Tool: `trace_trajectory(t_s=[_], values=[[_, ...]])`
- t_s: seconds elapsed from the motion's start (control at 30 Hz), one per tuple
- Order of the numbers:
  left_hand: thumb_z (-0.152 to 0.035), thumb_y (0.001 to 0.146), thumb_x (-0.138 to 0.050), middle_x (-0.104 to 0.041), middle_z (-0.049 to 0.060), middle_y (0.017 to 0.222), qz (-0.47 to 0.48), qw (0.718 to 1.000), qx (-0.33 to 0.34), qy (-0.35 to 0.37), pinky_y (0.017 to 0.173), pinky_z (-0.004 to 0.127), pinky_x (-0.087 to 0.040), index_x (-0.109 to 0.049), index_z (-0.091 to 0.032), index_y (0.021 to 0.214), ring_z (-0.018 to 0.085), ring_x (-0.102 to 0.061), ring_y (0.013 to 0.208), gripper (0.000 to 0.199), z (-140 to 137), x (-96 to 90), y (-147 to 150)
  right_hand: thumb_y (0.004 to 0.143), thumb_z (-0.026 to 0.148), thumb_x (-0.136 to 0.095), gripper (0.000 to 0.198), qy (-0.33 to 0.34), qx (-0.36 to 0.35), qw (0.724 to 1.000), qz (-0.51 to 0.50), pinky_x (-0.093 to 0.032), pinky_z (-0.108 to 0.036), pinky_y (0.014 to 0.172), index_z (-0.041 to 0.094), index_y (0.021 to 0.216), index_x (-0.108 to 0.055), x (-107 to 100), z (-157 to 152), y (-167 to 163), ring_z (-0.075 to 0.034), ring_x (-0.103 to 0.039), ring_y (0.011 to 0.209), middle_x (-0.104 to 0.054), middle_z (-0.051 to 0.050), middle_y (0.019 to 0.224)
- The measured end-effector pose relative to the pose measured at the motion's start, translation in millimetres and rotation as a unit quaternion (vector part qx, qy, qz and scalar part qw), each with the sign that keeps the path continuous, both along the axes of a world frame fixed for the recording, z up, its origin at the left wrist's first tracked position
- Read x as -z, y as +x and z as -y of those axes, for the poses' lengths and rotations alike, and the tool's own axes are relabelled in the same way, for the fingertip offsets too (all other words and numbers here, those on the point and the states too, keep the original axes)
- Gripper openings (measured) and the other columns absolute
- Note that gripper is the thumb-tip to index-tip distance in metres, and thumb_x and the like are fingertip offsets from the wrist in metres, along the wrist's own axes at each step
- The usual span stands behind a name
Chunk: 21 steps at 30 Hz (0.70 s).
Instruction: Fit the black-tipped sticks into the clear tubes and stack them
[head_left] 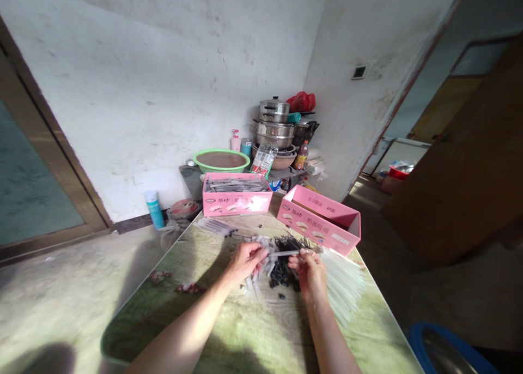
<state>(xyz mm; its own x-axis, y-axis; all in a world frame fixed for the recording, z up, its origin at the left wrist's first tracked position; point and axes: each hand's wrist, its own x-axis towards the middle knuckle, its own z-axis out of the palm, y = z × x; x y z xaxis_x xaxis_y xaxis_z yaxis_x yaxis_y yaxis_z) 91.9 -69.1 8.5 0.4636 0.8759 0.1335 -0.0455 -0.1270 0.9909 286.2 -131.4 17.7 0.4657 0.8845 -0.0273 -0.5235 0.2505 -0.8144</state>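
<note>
The surface [229, 330] before you, printed in mottled green and brown, fills the lower middle of the frame, sunlit in patches and shaded at its left corner. At lower right, beyond its edge, sits a blue-rimmed object [414, 341]. Your left hand [247, 258] and right hand [309, 267], near the frame's middle, pinch a slender gray tube [285, 252] between them, its two ends at your fingertips. Below and around it lie pale translucent pieces [255, 289] and a heap of black parts [281, 276]; long clear tubes [343, 287] fan out at right. Farther up, at left, lies a bundle of pale sticks [214, 225]. At the far edge stand two pink boxes: the left box [237, 204] is filled with thin sticks, the right box [314, 224] angled. Behind them you see a green basin [204, 166] and stacked pots [273, 131] against the scuffed white wall [163, 63]. A frosted door [36, 172] stands at left, a brown door [461, 172] at right.
</note>
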Motion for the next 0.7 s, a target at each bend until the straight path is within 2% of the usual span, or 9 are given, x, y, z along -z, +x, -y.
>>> trace_trajectory(t_s=[0.2, 0.37, 0.5, 0.6, 0.7], values=[[-0.051, 0.077, -0.075, -0.060, -0.002, 0.057, -0.022, 1.000, -0.008, 0.008, 0.039, 0.022, -0.039, -0.062, -0.018, 0.071, 0.011, -0.053, 0.041, 0.036, 3, -0.1, 1, 0.057, 0.033, -0.096, 0.038, -0.009, 0.008, 1.000, -0.003, -0.061, -0.025, 0.048, 0.018, 0.071, -0.064, 1, -1, 1, -0.016, -0.070, 0.050, -0.069, 0.002, 0.058], [-0.041, 0.078, -0.076, -0.058, -0.003, 0.052, -0.059, 0.997, -0.023, 0.044, 0.043, 0.023, -0.039, -0.065, -0.019, 0.071, 0.013, -0.054, 0.043, 0.026, 10, -5.8, 3, 0.056, 0.037, -0.097, 0.042, -0.012, 0.018, 1.000, -0.003, -0.061, -0.025, 0.047, 0.020, 0.066, -0.060, 2, -2, 2, -0.016, -0.070, 0.050, -0.066, 0.005, 0.056], [-0.037, 0.079, -0.075, -0.059, -0.004, 0.053, -0.083, 0.994, -0.037, 0.060, 0.048, 0.023, -0.041, -0.066, -0.020, 0.070, 0.013, -0.056, 0.048, 0.021, 13, -4.4, 5, 0.060, 0.040, -0.096, 0.040, -0.012, -0.013, 0.999, 0.034, -0.062, -0.024, 0.050, 0.017, 0.074, -0.066, -1, 0, -4, -0.017, -0.072, 0.053, -0.074, -0.002, 0.063], [-0.033, 0.080, -0.075, -0.065, -0.002, 0.059, -0.094, 0.992, -0.026, 0.079, 0.054, 0.024, -0.044, -0.070, -0.020, 0.076, 0.015, -0.061, 0.055, 0.015, 12, -1.4, 5, 0.062, 0.043, -0.095, 0.042, -0.018, -0.047, 0.997, 0.062, -0.060, -0.023, 0.048, 0.013, 0.076, -0.069, -5, 2, -7, -0.017, -0.071, 0.051, -0.076, -0.008, 0.067], [-0.025, 0.082, -0.073, -0.074, 0.001, 0.074, -0.113, 0.984, -0.022, 0.138, 0.064, 0.026, -0.049, -0.075, -0.020, 0.084, 0.017, -0.066, 0.066, 0.006, 11, -4.1, 3, 0.064, 0.048, -0.093, 0.044, -0.006, -0.017, 0.998, 0.062, -0.056, -0.023, 0.041, 0.014, 0.073, -0.067, -6, 2, -3, -0.017, -0.068, 0.048, -0.076, -0.008, 0.067]])
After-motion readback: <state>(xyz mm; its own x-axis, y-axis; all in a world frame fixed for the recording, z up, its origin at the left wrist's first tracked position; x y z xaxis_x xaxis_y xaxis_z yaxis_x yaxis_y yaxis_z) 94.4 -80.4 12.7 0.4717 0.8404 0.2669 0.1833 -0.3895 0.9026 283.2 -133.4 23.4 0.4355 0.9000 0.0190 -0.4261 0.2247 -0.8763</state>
